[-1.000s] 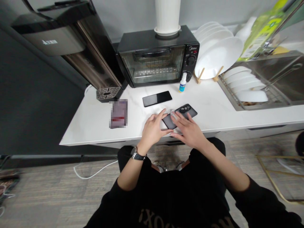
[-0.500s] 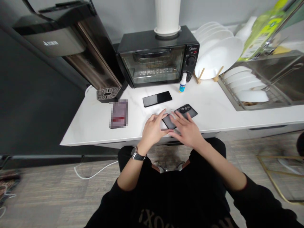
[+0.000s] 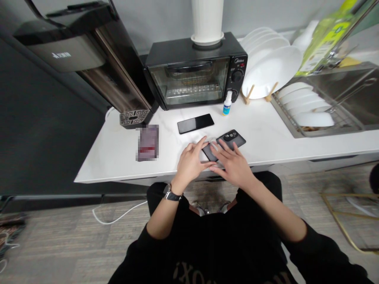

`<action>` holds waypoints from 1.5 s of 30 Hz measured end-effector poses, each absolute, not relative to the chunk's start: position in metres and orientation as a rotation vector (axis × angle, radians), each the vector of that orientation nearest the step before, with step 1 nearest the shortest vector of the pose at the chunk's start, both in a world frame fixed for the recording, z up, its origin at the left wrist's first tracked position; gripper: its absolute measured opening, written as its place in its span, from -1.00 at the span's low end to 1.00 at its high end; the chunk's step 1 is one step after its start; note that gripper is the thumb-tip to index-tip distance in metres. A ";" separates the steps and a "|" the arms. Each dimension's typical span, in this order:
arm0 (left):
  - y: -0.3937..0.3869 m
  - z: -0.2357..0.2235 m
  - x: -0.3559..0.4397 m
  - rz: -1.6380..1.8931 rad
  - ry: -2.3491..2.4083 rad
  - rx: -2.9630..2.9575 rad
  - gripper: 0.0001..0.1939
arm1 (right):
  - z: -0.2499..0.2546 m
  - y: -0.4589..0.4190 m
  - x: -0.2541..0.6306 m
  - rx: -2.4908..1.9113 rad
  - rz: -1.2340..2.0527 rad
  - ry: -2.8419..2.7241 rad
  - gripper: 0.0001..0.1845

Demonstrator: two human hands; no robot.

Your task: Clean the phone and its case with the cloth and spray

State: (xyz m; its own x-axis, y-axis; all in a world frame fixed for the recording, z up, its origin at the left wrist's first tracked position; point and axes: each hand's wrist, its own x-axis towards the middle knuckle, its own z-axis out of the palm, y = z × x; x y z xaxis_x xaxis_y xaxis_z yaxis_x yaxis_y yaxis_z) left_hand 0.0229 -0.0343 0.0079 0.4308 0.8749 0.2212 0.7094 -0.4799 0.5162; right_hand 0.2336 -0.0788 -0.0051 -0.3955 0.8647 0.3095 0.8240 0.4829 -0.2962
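Note:
A grey smartphone [image 3: 235,138] lies back side up near the counter's front edge, its camera block at the far right end. My left hand [image 3: 191,159], with a watch on the wrist, grips the phone's near left end between thumb and fingers. Across the phone's back rests my right hand [image 3: 232,163], its fingers bent down around a small whitish thing [image 3: 212,144], too blurred to name. Part of the phone is hidden under the fingers. Behind it lies a second smartphone [image 3: 196,124], dark screen up. A small spray bottle [image 3: 227,104] with a blue label stands upright nearby.
A toaster oven [image 3: 189,79] stands at the back, a white pot [image 3: 208,21] on top. Left are a drink dispenser [image 3: 118,75] and a pixelated purple packet [image 3: 148,142]. White plates [image 3: 268,73] stand in a rack beside the sink [image 3: 349,88], which holds bowls.
My right fingers have shifted very slightly on the phone's back. The left hand keeps its hold, and the other things stay in place.

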 end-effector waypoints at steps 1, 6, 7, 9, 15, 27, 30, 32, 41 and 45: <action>-0.035 0.009 0.023 0.674 1.341 2.347 0.07 | -0.006 -0.072 0.248 -1.489 0.086 -2.254 -0.18; -0.034 0.010 0.025 0.676 1.338 2.347 0.10 | -0.009 -0.059 0.266 -1.674 -0.030 -2.084 -0.12; -0.034 0.009 0.024 0.674 1.342 2.347 0.10 | -0.009 -0.064 0.255 -1.605 -0.002 -2.147 -0.10; -0.034 0.008 0.023 0.651 1.370 2.345 0.07 | -0.007 -0.076 0.230 -1.416 0.079 -2.299 -0.06; -0.035 0.008 0.022 0.675 1.341 2.367 0.08 | -0.007 -0.073 0.247 -1.465 0.005 -2.291 -0.14; -0.033 0.006 0.021 0.634 1.391 2.352 0.03 | -0.004 -0.082 0.211 -1.259 0.159 -2.388 -0.07; -0.034 0.007 0.022 0.670 1.331 2.368 0.07 | -0.005 -0.072 0.242 -1.435 0.064 -2.295 -0.21; -0.034 0.008 0.023 0.684 1.320 2.373 0.10 | -0.008 -0.060 0.271 -1.604 -0.013 -2.168 -0.26; -0.034 0.009 0.022 0.660 1.309 2.366 0.02 | -0.003 -0.089 0.218 -1.271 0.123 -2.392 -0.10; -0.035 0.009 0.023 0.664 1.319 2.357 0.05 | -0.004 -0.080 0.250 -1.406 0.049 -2.352 -0.23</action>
